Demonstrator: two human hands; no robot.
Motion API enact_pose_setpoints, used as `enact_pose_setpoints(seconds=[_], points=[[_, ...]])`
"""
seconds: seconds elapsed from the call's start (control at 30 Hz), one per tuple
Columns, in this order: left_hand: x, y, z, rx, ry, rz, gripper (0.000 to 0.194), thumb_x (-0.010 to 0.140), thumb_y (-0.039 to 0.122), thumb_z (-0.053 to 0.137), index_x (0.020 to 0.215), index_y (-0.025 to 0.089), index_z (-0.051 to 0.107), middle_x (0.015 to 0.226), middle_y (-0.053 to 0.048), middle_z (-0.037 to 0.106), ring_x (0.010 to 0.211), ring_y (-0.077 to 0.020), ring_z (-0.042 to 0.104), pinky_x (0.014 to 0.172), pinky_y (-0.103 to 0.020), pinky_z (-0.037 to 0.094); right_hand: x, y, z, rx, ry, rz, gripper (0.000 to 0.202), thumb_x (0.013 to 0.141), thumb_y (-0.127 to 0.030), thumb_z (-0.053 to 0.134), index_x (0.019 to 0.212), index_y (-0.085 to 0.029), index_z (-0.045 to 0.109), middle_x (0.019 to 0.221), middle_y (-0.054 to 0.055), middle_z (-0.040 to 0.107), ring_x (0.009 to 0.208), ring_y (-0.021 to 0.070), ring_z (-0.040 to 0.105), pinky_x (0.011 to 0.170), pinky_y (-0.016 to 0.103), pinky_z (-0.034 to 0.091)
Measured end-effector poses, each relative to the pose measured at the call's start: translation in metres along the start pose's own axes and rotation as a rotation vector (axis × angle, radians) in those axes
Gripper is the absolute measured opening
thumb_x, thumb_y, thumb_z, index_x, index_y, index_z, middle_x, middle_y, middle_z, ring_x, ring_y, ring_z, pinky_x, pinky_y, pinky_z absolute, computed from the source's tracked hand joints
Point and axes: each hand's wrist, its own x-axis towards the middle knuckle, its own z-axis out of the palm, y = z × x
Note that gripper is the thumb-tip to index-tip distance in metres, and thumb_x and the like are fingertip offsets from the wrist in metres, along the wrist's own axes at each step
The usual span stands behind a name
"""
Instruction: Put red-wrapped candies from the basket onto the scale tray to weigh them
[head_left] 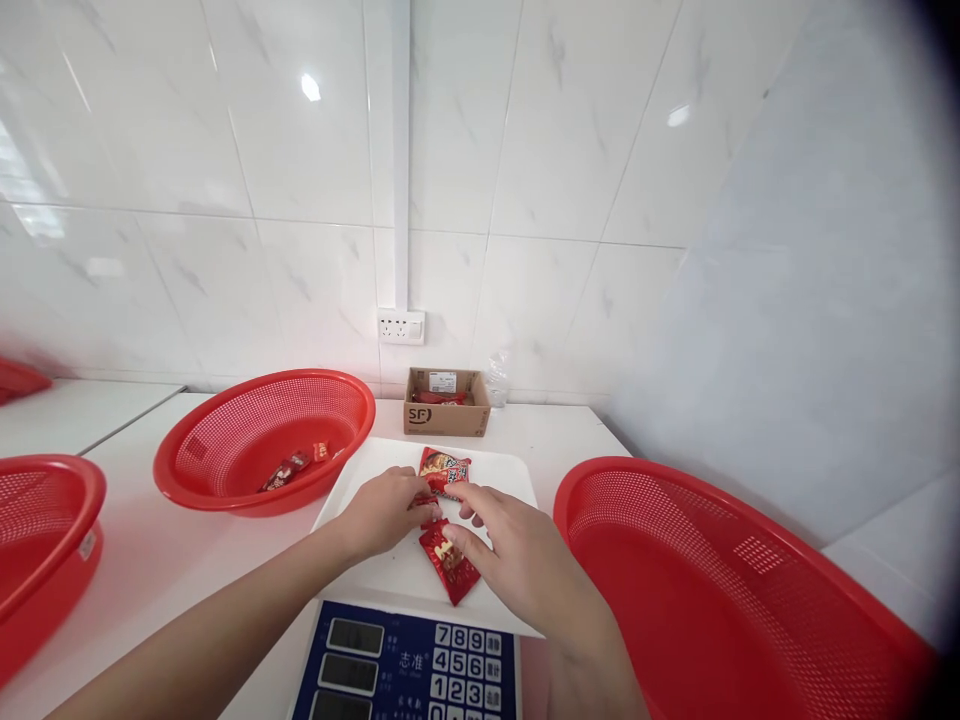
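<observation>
My left hand (384, 512) is closed, its fingers on a small red packet (427, 512) over the white weighing pan (367, 585). Facing it from the right, my right hand (517, 545) has thumb and forefinger spread apart, and its thumb tip reaches over the upper edge of a red snack packet (451, 568) lying on the pan. Just beyond my fingers lies another red packet with printed lettering (444, 466). Parts of the small packet are hidden by my fingers. The pan sits on a scale with a blue keypad panel (409, 665).
A red basket (262, 390) at the left holds several packets. Another red basket (660, 600) stands close on the right, and one (56, 490) cuts into the left edge. Behind the scale is an open cardboard box (448, 418) with red packets, beside a clear plastic bag (497, 378).
</observation>
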Motion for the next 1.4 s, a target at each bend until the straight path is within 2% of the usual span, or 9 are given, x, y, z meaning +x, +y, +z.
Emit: enact_pose_setpoints(seconds=[0.23,0.4,0.47,0.6,0.73,0.97,1.2,1.33,1.4], points=[[0.000,0.005,0.000,-0.085,0.006,-0.014,0.015,0.078,0.029,0.055,0.083,0.018,0.064,0.087,-0.007,0.059,0.087,-0.0247,0.054,0.069,-0.032,0.040,-0.002,-0.001,0.000,0.009,0.002,-0.009,0.033,0.090,-0.033,0.046,0.121,-0.027,0.055,0.110,0.004,0.066,0.099,0.0213,0.061,0.077,0.033,0.046],[-0.001,0.008,-0.002,-0.232,0.033,-0.054,0.007,0.074,0.021,0.056,0.081,0.019,0.056,0.081,-0.001,0.059,0.075,-0.0177,0.055,0.064,-0.028,0.041,-0.002,0.001,-0.001,0.022,0.009,-0.003,0.033,0.090,-0.033,0.046,0.121,-0.026,0.055,0.111,0.004,0.066,0.099,0.0209,0.061,0.077,0.033,0.046],[-0.004,0.012,-0.006,-0.426,0.072,-0.089,0.007,0.077,0.024,0.055,0.078,0.019,0.050,0.073,0.001,0.056,0.067,-0.0146,0.053,0.059,-0.026,0.040,-0.002,0.002,0.000,0.022,0.034,0.001,0.033,0.090,-0.035,0.046,0.121,-0.025,0.054,0.108,0.005,0.066,0.095,0.0205,0.061,0.075,0.033,0.047],[-0.021,0.028,-0.023,-1.136,0.143,-0.009,0.020,0.076,0.029,0.065,0.078,0.018,0.048,0.074,0.002,0.057,0.070,-0.0119,0.054,0.065,-0.024,0.043,-0.001,0.002,0.000,0.097,0.165,-0.012,0.026,0.091,-0.041,0.043,0.108,-0.025,0.055,0.095,0.002,0.066,0.085,0.0175,0.061,0.067,0.029,0.046],[-0.045,0.050,-0.036,-1.379,0.152,0.075,0.021,0.076,0.029,0.070,0.078,0.017,0.053,0.078,0.000,0.060,0.071,-0.0103,0.054,0.069,-0.025,0.044,-0.008,-0.002,0.000,0.253,0.208,-0.117,0.025,0.092,-0.044,0.042,0.085,-0.022,0.052,0.075,-0.002,0.060,0.066,0.0121,0.054,0.056,0.022,0.040],[-0.068,0.069,-0.042,-1.353,0.124,0.219,0.021,0.085,0.035,0.060,0.078,0.017,0.050,0.071,0.001,0.055,0.067,-0.0106,0.052,0.064,-0.024,0.044,-0.027,-0.011,0.003,0.296,0.318,-0.358,0.035,0.093,-0.039,0.043,0.063,-0.020,0.045,0.056,-0.005,0.045,0.052,0.0090,0.042,0.050,0.021,0.031],[-0.072,0.069,-0.045,-1.040,0.007,0.282,0.037,0.093,0.045,0.040,0.075,0.016,0.053,0.068,0.001,0.047,0.064,-0.0101,0.042,0.061,-0.022,0.038,-0.035,-0.023,-0.003,0.384,0.355,-0.340,0.027,0.092,-0.031,0.047,0.067,-0.023,0.049,0.057,-0.006,0.049,0.052,0.0095,0.044,0.052,0.020,0.034],[-0.074,0.070,-0.043,-1.029,0.055,0.291,0.038,0.093,0.044,0.039,0.070,0.016,0.050,0.065,0.002,0.045,0.061,-0.0095,0.040,0.058,-0.021,0.036,-0.031,-0.023,-0.004,0.404,0.291,-0.357,0.026,0.091,-0.032,0.048,0.067,-0.023,0.050,0.057,-0.007,0.049,0.050,0.0085,0.042,0.053,0.019,0.035],[-0.074,0.071,-0.041,-1.020,0.087,0.291,0.039,0.094,0.045,0.038,0.069,0.016,0.049,0.064,0.002,0.046,0.060,-0.0099,0.041,0.057,-0.022,0.036,-0.029,-0.021,-0.003,0.430,0.267,-0.332,0.030,0.091,-0.040,0.047,0.067,-0.022,0.049,0.057,-0.007,0.047,0.050,0.0083,0.041,0.052,0.019,0.034]])
